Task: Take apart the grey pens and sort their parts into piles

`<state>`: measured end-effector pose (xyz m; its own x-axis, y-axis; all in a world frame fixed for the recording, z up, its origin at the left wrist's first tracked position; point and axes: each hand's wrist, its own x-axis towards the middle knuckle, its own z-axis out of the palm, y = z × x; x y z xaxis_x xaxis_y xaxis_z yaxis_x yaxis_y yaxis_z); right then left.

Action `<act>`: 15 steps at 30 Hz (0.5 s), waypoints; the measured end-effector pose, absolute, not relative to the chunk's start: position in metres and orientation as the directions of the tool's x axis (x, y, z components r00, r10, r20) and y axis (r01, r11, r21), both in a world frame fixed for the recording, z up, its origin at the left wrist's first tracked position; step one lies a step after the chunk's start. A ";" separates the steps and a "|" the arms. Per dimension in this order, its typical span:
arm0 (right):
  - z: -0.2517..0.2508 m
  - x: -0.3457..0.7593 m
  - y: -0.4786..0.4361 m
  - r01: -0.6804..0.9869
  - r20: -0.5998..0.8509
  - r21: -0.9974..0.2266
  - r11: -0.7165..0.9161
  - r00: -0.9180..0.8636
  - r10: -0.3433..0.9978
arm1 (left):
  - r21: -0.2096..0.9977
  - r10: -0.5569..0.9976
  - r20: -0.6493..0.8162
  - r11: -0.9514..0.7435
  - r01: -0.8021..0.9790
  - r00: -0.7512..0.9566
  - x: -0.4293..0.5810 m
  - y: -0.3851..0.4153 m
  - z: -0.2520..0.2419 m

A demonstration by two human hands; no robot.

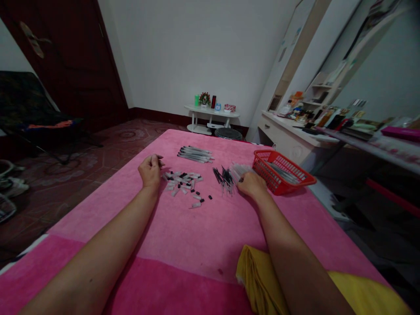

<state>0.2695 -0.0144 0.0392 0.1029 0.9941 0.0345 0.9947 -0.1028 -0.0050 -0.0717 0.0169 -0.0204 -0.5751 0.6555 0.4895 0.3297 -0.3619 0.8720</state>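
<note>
My left hand rests at the left of a loose pile of clear and black pen caps, its fingers curled together; whatever they may hold is too small to make out. At the right, my right hand reaches down to a heap of clear pen barrels, fingers closed and partly hidden under the hand. Between the two hands lies a bunch of thin black-tipped pen refills. Behind the caps, a row of assembled pens lies side by side.
A red plastic basket with more pens stands just right of my right hand. Pink cloth covers the table. Yellow fabric lies under my right forearm. A cluttered dresser is at the right.
</note>
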 end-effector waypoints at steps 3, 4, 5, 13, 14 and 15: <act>0.044 0.275 -0.013 0.988 0.058 -0.027 -0.151 0.152 0.987 | 0.865 0.646 0.501 -0.373 0.336 -0.575 -0.071 0.016 -0.020; 0.046 0.278 -0.012 0.983 0.081 -0.029 -0.179 0.181 0.980 | 0.864 0.644 0.504 -0.376 0.334 -0.576 -0.071 0.015 -0.020; 0.047 0.282 -0.011 0.977 0.109 -0.027 -0.210 0.211 0.971 | 0.864 0.643 0.504 -0.379 0.332 -0.576 -0.071 0.015 -0.020; 0.041 0.296 -0.009 0.963 0.308 -0.088 -0.256 0.270 0.912 | 0.873 0.674 0.487 -0.378 0.307 -0.556 -0.067 0.015 -0.020; 0.039 0.292 -0.010 0.971 0.334 -0.110 -0.213 0.238 0.912 | 0.876 0.681 0.482 -0.380 0.298 -0.551 -0.066 0.015 -0.020; 0.037 0.287 -0.011 0.978 0.361 -0.135 -0.160 0.199 0.911 | 0.877 0.689 0.480 -0.384 0.289 -0.543 -0.064 0.015 -0.019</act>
